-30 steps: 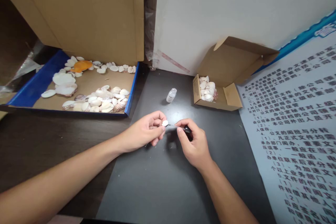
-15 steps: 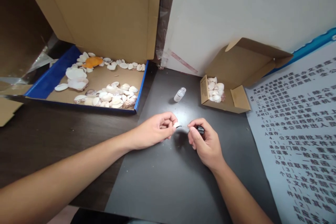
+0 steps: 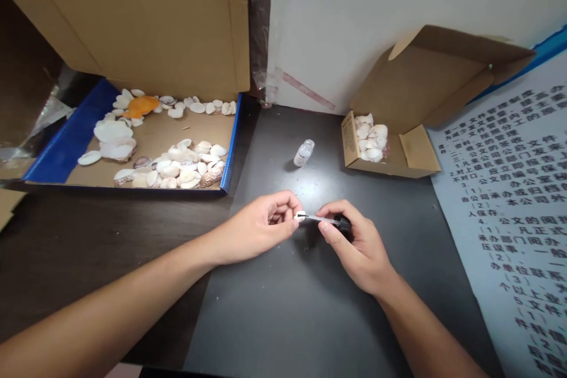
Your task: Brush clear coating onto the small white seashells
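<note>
while a white shell (image 3: 300, 218) is pinched by the left hand (image 3: 268, 224), a black-handled brush (image 3: 328, 220) is gripped by the right hand (image 3: 358, 245), tip at the shell.

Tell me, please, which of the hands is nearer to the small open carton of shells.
Right. The right hand is in front of the small carton; the left hand is farther away, to the carton's left and also nearer the viewer.
</note>
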The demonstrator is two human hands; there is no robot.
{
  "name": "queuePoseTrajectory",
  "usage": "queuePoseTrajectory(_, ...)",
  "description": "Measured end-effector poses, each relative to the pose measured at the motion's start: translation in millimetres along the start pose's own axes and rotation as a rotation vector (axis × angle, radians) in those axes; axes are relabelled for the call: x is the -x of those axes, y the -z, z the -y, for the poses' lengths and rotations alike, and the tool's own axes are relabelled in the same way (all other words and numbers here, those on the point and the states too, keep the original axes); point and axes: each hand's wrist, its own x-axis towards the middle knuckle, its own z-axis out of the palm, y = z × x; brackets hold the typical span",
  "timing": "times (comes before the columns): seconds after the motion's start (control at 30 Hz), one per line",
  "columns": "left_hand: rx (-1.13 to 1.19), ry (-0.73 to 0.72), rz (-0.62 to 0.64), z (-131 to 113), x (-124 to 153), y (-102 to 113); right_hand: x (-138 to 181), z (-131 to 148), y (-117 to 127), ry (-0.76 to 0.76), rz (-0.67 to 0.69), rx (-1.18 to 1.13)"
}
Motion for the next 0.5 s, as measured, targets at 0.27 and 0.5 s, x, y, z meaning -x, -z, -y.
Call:
queuePoseTrajectory(0.27, -0.017, -0.017, -0.003, 0.9, 0.6, -3.1, 5.6, 4.0, 1.3, 0.054, -0.107, 0.028)
queuePoseTrajectory(0.5, -0.023, -0.045, -0.011, 2.6, -1.1, -2.8, 3.6, 4.1, 1.7, 0.034, -0.214, 0.122)
